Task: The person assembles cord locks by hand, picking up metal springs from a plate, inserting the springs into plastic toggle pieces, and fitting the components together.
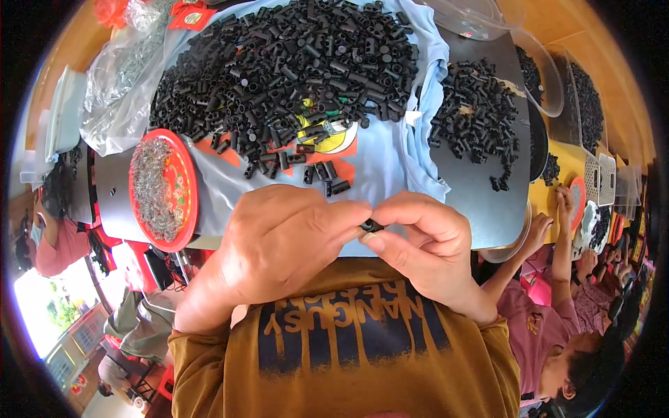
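Near the table's front edge, my left hand (279, 240) and my right hand (426, 245) meet fingertip to fingertip. Between them they pinch a small black cylindrical part (371, 226), mostly covered by the fingers. Just beyond the hands, several loose black tubular pieces (325, 171) lie on a light blue cloth (385, 161) with a printed yellow and orange picture. A large heap of similar black pieces (293, 66) spreads over the cloth behind them. To the left, a red patterned plate (184, 202) holds a pile of small silvery metal bits, possibly springs (155, 191).
A second pile of black pieces (474, 115) lies on the grey table to the right, near clear bins (585, 104). A clear plastic bag (118, 97) rests at the back left. Other people's hands (540, 230) work along the right side; another person sits at the far left.
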Demonstrator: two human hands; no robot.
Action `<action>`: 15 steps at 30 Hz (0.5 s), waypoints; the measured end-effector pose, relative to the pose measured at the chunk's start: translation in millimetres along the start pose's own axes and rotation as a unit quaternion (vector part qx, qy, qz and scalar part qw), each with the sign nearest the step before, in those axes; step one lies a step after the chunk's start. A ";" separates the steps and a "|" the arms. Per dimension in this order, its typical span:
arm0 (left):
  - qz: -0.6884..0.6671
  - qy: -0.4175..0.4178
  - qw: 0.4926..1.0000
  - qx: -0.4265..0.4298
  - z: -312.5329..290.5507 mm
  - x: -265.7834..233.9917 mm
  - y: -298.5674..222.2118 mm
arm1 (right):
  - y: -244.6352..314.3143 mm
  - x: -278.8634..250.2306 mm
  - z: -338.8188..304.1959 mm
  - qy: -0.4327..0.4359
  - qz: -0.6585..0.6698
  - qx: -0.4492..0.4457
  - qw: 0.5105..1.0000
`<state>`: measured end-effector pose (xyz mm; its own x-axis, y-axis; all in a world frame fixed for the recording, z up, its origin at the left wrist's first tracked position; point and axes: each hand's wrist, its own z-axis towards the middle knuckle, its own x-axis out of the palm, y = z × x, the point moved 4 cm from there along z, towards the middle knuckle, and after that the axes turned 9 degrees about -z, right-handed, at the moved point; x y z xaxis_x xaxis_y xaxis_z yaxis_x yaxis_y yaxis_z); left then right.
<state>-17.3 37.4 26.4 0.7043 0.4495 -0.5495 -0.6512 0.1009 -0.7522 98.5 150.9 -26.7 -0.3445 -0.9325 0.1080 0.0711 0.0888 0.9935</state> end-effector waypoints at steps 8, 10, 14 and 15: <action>-0.008 0.084 0.993 0.077 8.4 -10.3 -6.8 | -4.2 5.0 -9.5 0.068 0.232 0.183 0.953; -0.018 0.094 0.992 0.083 8.0 -10.8 -5.0 | -3.7 3.8 -8.5 0.093 0.245 0.199 0.944; -0.026 0.112 0.988 0.105 9.8 -10.6 -10.1 | -5.5 3.8 -10.2 0.147 0.283 0.226 0.920; -0.026 0.112 0.988 0.105 10.0 -11.2 -10.2 | -5.9 2.9 -9.2 0.147 0.283 0.227 0.920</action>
<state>-21.4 40.2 43.8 0.7681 0.2334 -0.5963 -0.6399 0.3118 -0.7023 105.7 144.5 -32.6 -0.0990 -0.7404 0.6648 -0.2594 0.6642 0.7011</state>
